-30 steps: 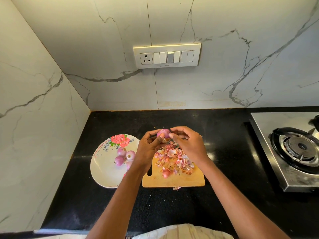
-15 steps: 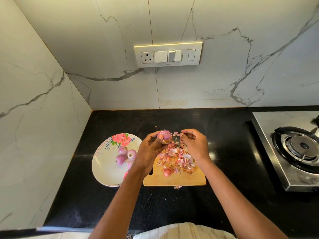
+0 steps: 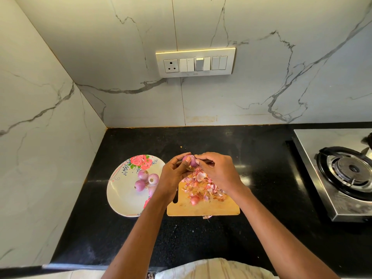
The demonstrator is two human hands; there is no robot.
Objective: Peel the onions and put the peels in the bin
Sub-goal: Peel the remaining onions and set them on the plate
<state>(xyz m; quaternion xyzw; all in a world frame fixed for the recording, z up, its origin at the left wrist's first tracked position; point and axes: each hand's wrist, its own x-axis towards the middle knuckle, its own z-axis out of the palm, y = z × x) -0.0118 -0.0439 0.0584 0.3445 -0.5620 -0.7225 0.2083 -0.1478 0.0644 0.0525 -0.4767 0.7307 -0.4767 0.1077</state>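
The left hand grips a small onion while the right hand pinches its skin.

bright, even light; glare patches on the black desk at center right; wide-angle bending at the frame edges; sharp focus.

Small purple onion above peel pile

A black counter runs into a corner of marble walls. A switch panel sits on the back wall. A steel gas stove stands at the counter's right edge, partly out of view.
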